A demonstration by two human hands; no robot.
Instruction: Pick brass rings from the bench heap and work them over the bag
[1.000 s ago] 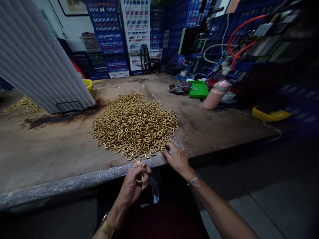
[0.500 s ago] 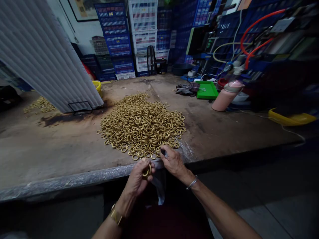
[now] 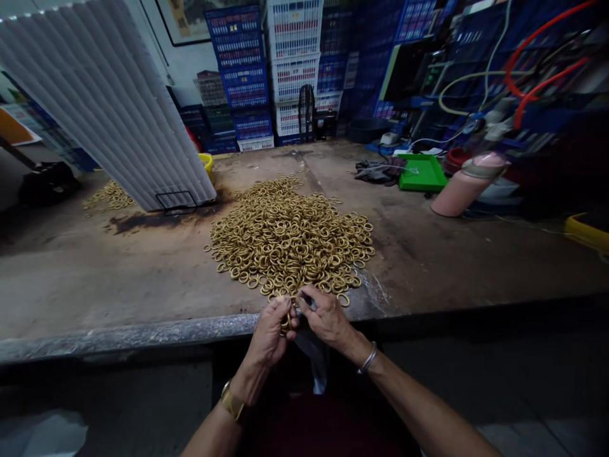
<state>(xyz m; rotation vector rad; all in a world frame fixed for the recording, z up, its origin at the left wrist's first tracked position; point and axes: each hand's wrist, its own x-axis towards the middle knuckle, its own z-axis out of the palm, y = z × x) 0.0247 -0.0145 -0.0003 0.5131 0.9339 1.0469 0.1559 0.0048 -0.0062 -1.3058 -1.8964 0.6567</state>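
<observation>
A large heap of brass-coloured rings (image 3: 290,235) lies on the worktable (image 3: 162,273), right in front of me. At the table's near edge, my left hand (image 3: 273,330) is closed around brass rings (image 3: 285,325), which show between its fingers. Close against it, my right hand (image 3: 328,317) is pinched, with a small dark item at the fingertips that I cannot make out. The fingertips of both hands meet or nearly meet. Below them, a strip of pale cloth or plastic (image 3: 316,362) hangs over the edge.
A ribbed white panel (image 3: 124,108) leans on a black wire stand (image 3: 176,204) at the left, beside a smaller ring pile (image 3: 111,195). To the right are a green tray (image 3: 423,172), dark gloves (image 3: 380,171) and a pink cylinder (image 3: 464,187). Stacked crates (image 3: 292,70) stand behind.
My right hand has come back from the heap's near edge to my left hand's fingertips. The left hand still holds rings. The whole view has shifted, so the table appears farther right.
</observation>
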